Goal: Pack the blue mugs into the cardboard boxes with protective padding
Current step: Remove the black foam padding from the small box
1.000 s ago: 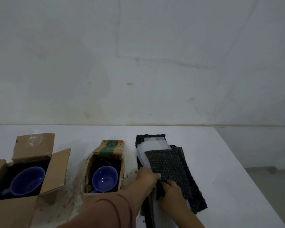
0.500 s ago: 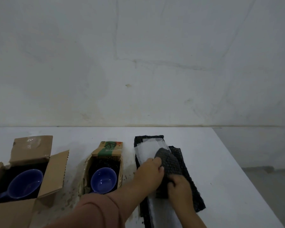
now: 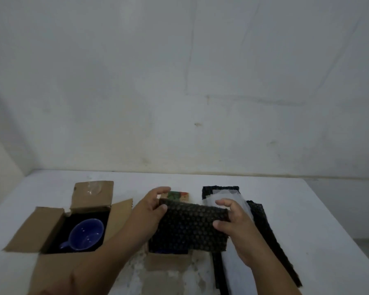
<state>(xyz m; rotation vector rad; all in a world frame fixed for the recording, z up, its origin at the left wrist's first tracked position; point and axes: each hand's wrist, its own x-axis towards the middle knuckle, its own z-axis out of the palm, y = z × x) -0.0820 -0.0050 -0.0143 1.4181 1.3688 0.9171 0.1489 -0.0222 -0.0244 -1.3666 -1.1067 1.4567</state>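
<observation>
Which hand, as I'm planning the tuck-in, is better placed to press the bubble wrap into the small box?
Left, probably: the left hand grips the bubble wrap over the small box, while the right hand holds the other edge beside it, above the spare padding.

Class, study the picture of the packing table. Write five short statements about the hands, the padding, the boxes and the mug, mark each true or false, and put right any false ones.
1. The left hand and the right hand both grip the black bubble wrap sheet. True.
2. The blue mug in the large box is covered with padding. False: it lies uncovered and in plain sight.
3. The sheet hides the inside of the small box. True.
4. The large box's flaps are folded shut. False: they stand open.
5. The spare padding lies left of the large box. False: it lies to the right of the small box.
</observation>
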